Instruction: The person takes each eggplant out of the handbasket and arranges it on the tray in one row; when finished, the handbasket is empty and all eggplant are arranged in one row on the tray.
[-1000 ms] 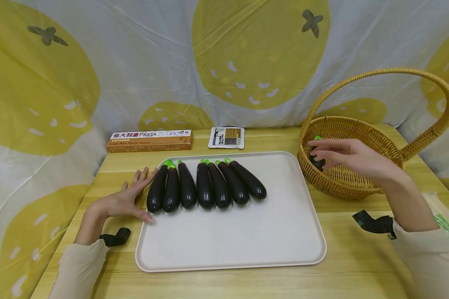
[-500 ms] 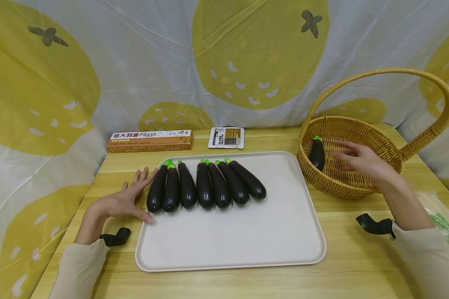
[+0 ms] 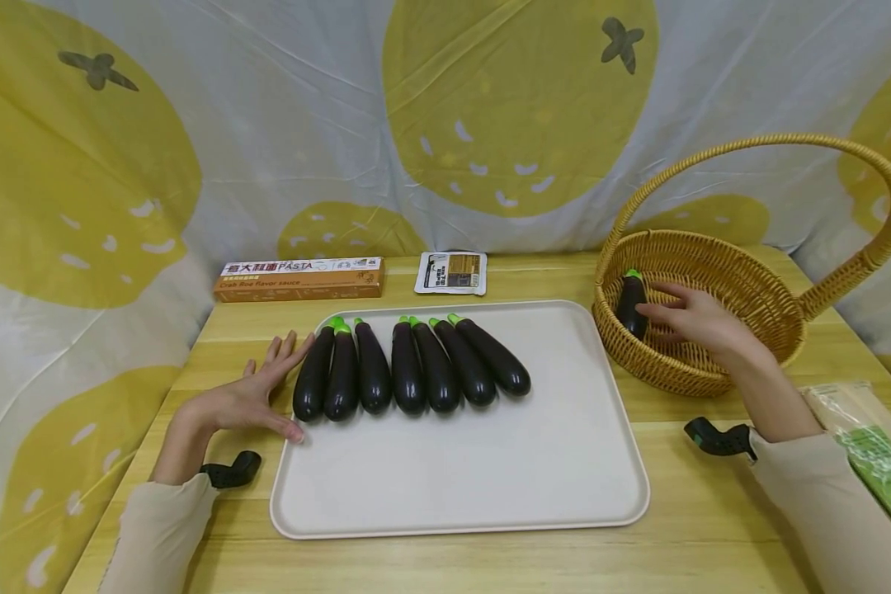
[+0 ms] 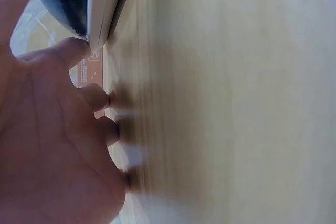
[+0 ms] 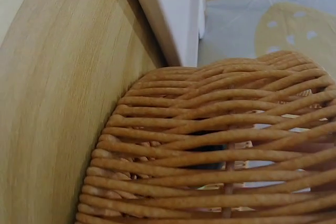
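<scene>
Several dark eggplants (image 3: 407, 371) with green stems lie side by side along the back left of a white tray (image 3: 460, 483). My left hand (image 3: 245, 406) is at the tray's left edge, fingers spread, its thumb and index fingertips right at the rim. In the left wrist view, the other fingertips of that hand (image 4: 52, 129) rest on the table. My right hand (image 3: 701, 326) reaches inside a wicker basket (image 3: 713, 252), fingers extended, with thumb and fingertips beside one eggplant (image 3: 629, 309) there. In the right wrist view the weave (image 5: 210, 156) hides most of the hand.
A pasta box (image 3: 299, 280) and a small sauce packet (image 3: 451, 273) sit at the back of the table, before a patterned curtain (image 3: 520, 107). The basket's tall handle (image 3: 772, 140) arches over it. At the right edge lies a green-and-clear package (image 3: 876, 462).
My right hand has drawn back from over the eggplant in the basket, uncovering it, then come slightly left toward it again. The left hand and the tray have stayed put.
</scene>
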`<move>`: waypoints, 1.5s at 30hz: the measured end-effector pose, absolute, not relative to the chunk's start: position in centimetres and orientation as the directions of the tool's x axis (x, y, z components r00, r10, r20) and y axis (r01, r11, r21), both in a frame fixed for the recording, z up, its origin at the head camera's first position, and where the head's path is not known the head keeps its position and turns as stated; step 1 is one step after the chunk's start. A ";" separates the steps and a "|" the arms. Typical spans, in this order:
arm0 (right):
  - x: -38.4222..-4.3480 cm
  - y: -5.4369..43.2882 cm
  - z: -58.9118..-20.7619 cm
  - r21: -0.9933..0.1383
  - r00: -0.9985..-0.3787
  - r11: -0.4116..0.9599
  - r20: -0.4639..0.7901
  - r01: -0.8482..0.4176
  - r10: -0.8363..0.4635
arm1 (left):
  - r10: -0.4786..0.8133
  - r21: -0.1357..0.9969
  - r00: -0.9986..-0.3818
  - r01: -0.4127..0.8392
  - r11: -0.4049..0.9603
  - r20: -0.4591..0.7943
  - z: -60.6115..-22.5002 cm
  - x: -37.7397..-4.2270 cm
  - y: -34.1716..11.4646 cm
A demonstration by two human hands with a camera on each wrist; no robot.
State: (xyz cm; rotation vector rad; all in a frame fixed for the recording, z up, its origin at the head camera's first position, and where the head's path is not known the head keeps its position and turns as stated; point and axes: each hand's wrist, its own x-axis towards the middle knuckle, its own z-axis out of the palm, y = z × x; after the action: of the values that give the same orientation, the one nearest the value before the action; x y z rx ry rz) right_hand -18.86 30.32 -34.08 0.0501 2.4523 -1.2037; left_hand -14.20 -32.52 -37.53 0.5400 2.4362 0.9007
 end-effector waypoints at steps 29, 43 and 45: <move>-19.7 29.1 -34.9 -0.803 -0.904 0.513 -0.413 0.303 -0.114 | 0.512 0.688 -0.805 0.189 0.700 -0.299 -37.5 -14.2 -32.5; -19.5 29.1 -34.8 -0.810 -0.896 0.484 -0.430 0.331 -0.108 | 0.509 0.682 -0.806 0.190 0.706 -0.303 -37.4 -14.2 -32.5; -19.5 29.3 -34.8 -0.809 -0.893 0.479 -0.438 0.340 -0.106 | 0.509 0.682 -0.806 0.190 0.707 -0.303 -37.4 -14.2 -32.5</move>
State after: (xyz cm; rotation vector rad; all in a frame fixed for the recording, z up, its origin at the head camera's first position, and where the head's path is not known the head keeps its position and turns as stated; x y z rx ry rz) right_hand -19.46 29.27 -34.75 0.1941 2.2984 -1.3971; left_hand -14.19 -32.47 -37.44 0.5360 2.4370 0.8995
